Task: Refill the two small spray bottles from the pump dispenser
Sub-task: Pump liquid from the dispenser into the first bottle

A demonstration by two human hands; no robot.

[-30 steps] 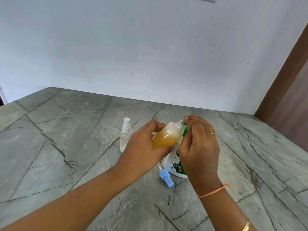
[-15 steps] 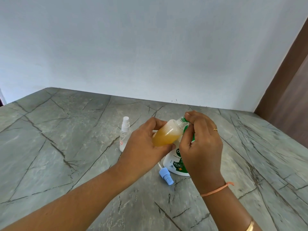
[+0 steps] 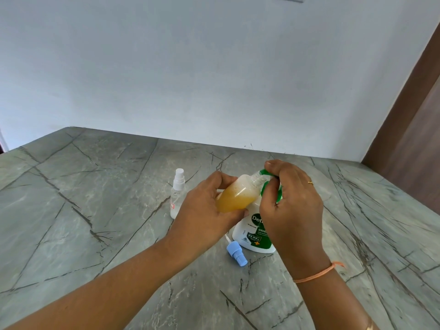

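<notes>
My left hand [image 3: 202, 210] grips a small uncapped spray bottle [image 3: 238, 194], tilted, more than half full of amber liquid, its open neck held at the green nozzle of the pump dispenser [image 3: 256, 236]. My right hand [image 3: 290, 203] curls over the dispenser's green pump head and hides most of it. The white dispenser stands on the grey marble table [image 3: 95, 210]. A second small clear spray bottle [image 3: 177, 194] with a white cap stands upright to the left. The blue spray cap [image 3: 237, 253] lies on the table in front of the dispenser.
A white wall rises behind the table's far edge. A brown wooden panel [image 3: 414, 129] stands at the right.
The tilted bottle's neck and my right hand have shifted slightly at the pump head; the liquid level looks about the same. Nothing else on the table has moved.
</notes>
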